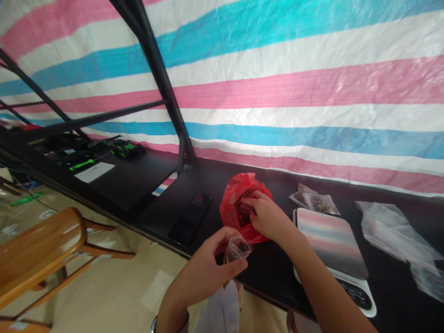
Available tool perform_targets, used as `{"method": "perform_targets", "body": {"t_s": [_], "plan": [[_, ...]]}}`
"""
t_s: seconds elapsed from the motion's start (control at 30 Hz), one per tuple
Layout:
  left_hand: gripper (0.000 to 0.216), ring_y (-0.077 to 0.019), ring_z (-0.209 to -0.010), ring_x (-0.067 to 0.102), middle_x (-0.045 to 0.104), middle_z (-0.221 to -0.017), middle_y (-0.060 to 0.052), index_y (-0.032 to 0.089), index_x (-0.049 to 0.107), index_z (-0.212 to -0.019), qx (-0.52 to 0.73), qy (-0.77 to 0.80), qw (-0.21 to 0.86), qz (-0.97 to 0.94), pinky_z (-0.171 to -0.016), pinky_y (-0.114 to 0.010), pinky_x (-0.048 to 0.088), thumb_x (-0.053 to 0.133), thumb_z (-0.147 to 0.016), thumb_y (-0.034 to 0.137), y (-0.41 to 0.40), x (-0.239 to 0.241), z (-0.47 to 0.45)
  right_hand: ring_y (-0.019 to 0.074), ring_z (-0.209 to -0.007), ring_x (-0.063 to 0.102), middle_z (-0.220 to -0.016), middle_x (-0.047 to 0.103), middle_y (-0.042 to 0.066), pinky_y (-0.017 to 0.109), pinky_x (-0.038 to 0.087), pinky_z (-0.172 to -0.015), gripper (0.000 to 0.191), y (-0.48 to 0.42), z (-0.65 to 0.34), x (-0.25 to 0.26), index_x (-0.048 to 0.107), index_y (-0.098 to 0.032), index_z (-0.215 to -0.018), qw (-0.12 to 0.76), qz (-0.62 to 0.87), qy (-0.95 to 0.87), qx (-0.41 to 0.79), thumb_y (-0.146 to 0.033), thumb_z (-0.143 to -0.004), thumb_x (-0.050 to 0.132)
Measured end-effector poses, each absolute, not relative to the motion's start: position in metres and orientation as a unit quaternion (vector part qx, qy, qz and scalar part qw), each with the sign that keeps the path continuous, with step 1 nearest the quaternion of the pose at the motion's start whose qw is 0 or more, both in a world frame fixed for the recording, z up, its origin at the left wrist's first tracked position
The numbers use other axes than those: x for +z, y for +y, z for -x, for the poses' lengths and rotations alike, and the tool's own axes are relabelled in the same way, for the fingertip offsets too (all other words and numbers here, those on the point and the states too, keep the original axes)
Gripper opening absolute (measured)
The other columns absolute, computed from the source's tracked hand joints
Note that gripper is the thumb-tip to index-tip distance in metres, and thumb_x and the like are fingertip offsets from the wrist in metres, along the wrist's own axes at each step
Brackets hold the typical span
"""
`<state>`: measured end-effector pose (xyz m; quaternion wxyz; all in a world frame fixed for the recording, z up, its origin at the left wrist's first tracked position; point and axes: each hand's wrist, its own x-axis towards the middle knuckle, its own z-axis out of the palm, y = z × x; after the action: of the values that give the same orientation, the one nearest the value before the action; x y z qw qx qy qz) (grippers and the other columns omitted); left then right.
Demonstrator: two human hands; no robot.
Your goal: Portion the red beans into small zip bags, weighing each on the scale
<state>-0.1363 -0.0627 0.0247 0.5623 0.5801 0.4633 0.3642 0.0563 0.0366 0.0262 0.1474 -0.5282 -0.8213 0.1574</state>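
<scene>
My left hand (218, 263) holds a small clear plastic bag (237, 249) between thumb and fingers, its mouth spread open near the table's front edge. Just beyond it, a red plastic bag (229, 199) stands with its rim rolled open, holding dark brown dried bits (244, 215). Inside this bag is my right hand (265, 215), its fingers bunched together on the bits; the fingertips are partly hidden. To the right of the red bag, next to my right forearm, lies a kitchen scale (329, 236) with a shiny metal plate and nothing on it.
Small clear bags of brown bits (321, 202) lie behind the scale, and a pile of flat clear bags (391, 229) at the right. A dark phone (192, 217) rests left of the red bag. A black frame post (163, 83) rises behind; a wooden chair (52, 249) stands at lower left.
</scene>
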Motion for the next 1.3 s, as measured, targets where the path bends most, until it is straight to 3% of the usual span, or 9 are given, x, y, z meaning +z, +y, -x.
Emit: {"method": "perform_targets", "body": {"t_s": [0.2, 0.5, 0.8, 1.0, 1.13, 1.3], "plan": [[0.026, -0.0197, -0.088, 0.069, 0.074, -0.101, -0.006, 0.022, 0.074, -0.106, 0.403, 0.462, 0.520, -0.594, -0.071, -0.028, 0.054, 0.084, -0.086, 0.034, -0.057, 0.017, 0.139, 0.0242, -0.117, 0.073, -0.129, 0.076, 0.014, 0.032, 0.052, -0.102, 0.032, 0.039, -0.057, 0.021, 0.081, -0.021, -0.128, 0.171, 0.520, -0.820, 0.166, -0.018, -0.101, 0.063], [0.033, -0.0180, -0.088, 0.066, 0.069, -0.098, -0.004, 0.022, 0.074, -0.109, 0.473, 0.405, 0.561, -0.546, -0.079, -0.028, 0.054, 0.088, -0.087, 0.042, -0.051, 0.005, 0.142, 0.0225, -0.094, 0.079, -0.103, 0.086, 0.007, 0.030, 0.053, -0.085, 0.019, 0.034, -0.056, 0.029, 0.085, -0.022, -0.107, 0.212, 0.520, -0.778, 0.281, -0.019, -0.096, 0.071], [0.039, -0.0185, -0.093, 0.068, 0.073, -0.099, -0.005, 0.021, 0.074, -0.111, 0.524, 0.407, 0.547, -0.510, -0.085, -0.029, 0.053, 0.092, -0.084, 0.042, -0.051, 0.008, 0.142, 0.0201, -0.075, 0.074, -0.087, 0.085, 0.004, 0.030, 0.049, -0.070, 0.024, 0.030, -0.059, 0.034, 0.085, -0.020, -0.097, 0.238, 0.531, -0.741, 0.335, -0.031, -0.100, 0.064], [0.040, -0.0173, -0.094, 0.068, 0.072, -0.101, -0.004, 0.023, 0.074, -0.112, 0.494, 0.403, 0.567, -0.521, -0.084, -0.027, 0.053, 0.092, -0.084, 0.044, -0.053, 0.007, 0.149, 0.0208, -0.088, 0.078, -0.100, 0.086, 0.004, 0.030, 0.053, -0.082, 0.023, 0.031, -0.065, 0.038, 0.084, -0.022, -0.103, 0.255, 0.533, -0.733, 0.337, -0.029, -0.103, 0.063], [0.039, -0.0169, -0.095, 0.068, 0.073, -0.104, -0.004, 0.021, 0.074, -0.109, 0.438, 0.418, 0.603, -0.519, -0.085, -0.027, 0.054, 0.093, -0.083, 0.044, -0.056, 0.006, 0.149, 0.0298, -0.116, 0.072, -0.118, 0.084, 0.010, 0.039, 0.049, -0.102, 0.021, 0.030, -0.066, 0.038, 0.083, -0.022, -0.115, 0.178, 0.571, -0.783, 0.168, -0.022, -0.100, 0.068], [0.044, -0.0178, -0.095, 0.069, 0.075, -0.102, -0.005, 0.021, 0.073, -0.108, 0.432, 0.441, 0.624, -0.479, -0.084, -0.028, 0.056, 0.095, -0.080, 0.047, -0.055, 0.007, 0.144, 0.0331, -0.122, 0.069, -0.118, 0.084, 0.010, 0.042, 0.049, -0.101, 0.020, 0.023, -0.063, 0.042, 0.085, -0.025, -0.114, 0.114, 0.566, -0.805, 0.133, -0.026, -0.100, 0.070]]}}
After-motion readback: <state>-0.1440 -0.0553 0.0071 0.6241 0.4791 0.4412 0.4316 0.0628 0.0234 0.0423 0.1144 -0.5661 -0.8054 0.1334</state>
